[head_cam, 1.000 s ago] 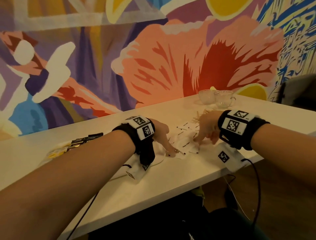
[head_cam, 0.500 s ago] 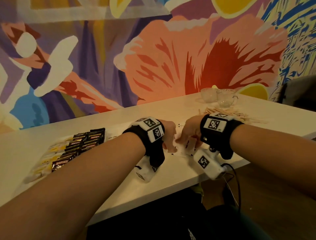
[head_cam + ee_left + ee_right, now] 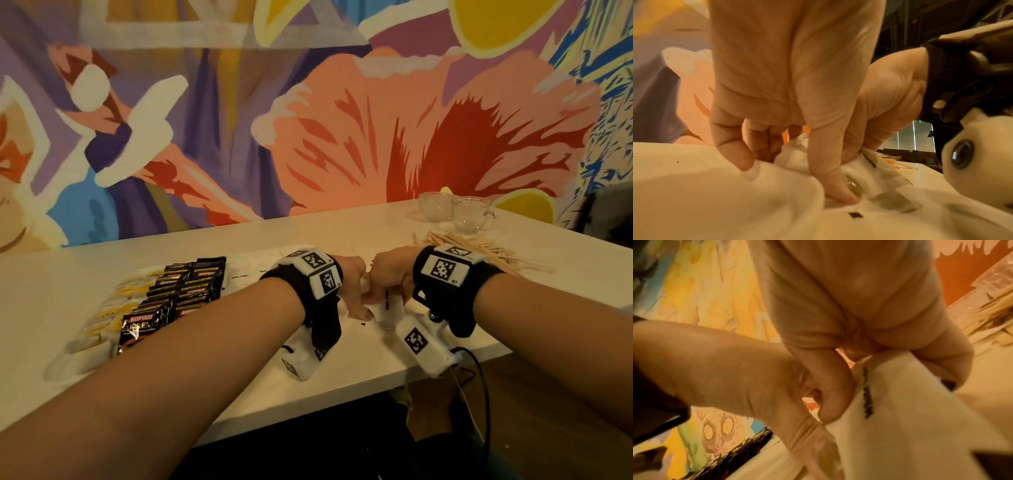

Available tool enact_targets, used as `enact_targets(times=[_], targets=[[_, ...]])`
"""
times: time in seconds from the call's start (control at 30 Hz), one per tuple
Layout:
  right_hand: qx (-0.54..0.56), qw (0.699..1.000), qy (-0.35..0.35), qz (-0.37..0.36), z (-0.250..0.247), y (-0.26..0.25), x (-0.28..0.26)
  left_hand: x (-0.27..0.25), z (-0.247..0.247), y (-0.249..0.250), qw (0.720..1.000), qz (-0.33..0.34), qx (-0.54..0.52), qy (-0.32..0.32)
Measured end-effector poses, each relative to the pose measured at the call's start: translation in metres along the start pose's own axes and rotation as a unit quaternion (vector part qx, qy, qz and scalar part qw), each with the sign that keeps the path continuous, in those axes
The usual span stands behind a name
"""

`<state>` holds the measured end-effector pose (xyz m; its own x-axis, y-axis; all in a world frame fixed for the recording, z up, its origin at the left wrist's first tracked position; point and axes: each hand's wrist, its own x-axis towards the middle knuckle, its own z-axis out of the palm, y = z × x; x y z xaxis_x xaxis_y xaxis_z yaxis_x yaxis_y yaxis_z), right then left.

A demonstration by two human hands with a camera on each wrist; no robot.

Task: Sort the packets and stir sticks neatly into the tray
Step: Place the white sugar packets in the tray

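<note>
Black-and-red coffee packets (image 3: 178, 298), white table (image 3: 239, 246)

Dim warm light, soft shadows on the tabletop, wrist views blurred close up, wide-angle bending at edges

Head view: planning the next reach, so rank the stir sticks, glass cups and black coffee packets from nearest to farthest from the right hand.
1. Stir sticks, just behind the right hand.
2. Glass cups, farther back right.
3. Black coffee packets, far left.

Small white paper sugar packets with black print (image 3: 385, 310), bunched upright near table's front edge, black Kopiko coffee sachets (image 3: 178, 294) in overlapping rows at left, thin wooden stir sticks (image 3: 493, 251) heaped loosely at right.
</note>
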<state>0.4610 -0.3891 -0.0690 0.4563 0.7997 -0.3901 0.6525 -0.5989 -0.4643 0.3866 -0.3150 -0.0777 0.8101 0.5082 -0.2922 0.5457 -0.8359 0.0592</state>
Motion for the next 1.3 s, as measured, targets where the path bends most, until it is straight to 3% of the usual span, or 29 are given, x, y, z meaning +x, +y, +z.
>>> enact_targets(times=[0.17,0.23,0.3,0.37,0.5,0.57,0.63,0.77,0.87,0.93,1.03,1.2,1.3], targets=[[0.028,0.997,0.062,-0.029,-0.016,0.003,0.003,0.001,-0.002,-0.013,0.992,0.007,-0.121,0.039],[0.109,0.990,0.081,-0.048,-0.028,0.004,0.000,-0.006,-0.009,-0.020,0.972,0.018,-0.222,0.070],[0.241,0.963,0.087,-0.078,-0.037,-0.001,-0.008,-0.016,-0.017,-0.030,0.941,0.034,-0.322,0.093],[0.366,0.920,0.066,-0.123,-0.043,-0.009,-0.013,-0.034,-0.025,-0.036,0.888,0.077,-0.440,0.106],[0.520,0.828,0.033,-0.207,-0.029,-0.045,-0.017,-0.071,-0.033,-0.055,0.729,0.144,-0.649,0.160],[0.580,0.780,0.007,-0.237,-0.010,-0.070,-0.012,-0.083,-0.030,-0.069,0.684,0.156,-0.686,0.193],[0.597,0.756,-0.018,-0.269,0.012,-0.097,-0.008,-0.094,-0.025,-0.086,0.657,0.159,-0.706,0.213],[0.582,0.756,-0.023,-0.300,0.049,-0.142,-0.001,-0.112,-0.012,-0.124,0.596,0.153,-0.753,0.235],[0.507,0.790,-0.019,-0.345,0.065,-0.161,0.009,-0.120,-0.004,-0.153,0.555,0.139,-0.785,0.239],[0.457,0.806,0.011,-0.377,0.070,-0.168,0.011,-0.125,0.001,-0.169,0.531,0.142,-0.800,0.241],[0.428,0.801,0.071,-0.412,0.072,-0.170,0.016,-0.129,0.006,-0.181,0.501,0.140,-0.817,0.248],[0.387,0.811,0.169,-0.406,0.075,-0.163,0.023,-0.133,0.012,-0.175,0.490,0.107,-0.833,0.233],[0.411,0.815,0.144,-0.383,0.079,-0.156,0.021,-0.138,0.016,-0.171,0.506,0.088,-0.829,0.223]])
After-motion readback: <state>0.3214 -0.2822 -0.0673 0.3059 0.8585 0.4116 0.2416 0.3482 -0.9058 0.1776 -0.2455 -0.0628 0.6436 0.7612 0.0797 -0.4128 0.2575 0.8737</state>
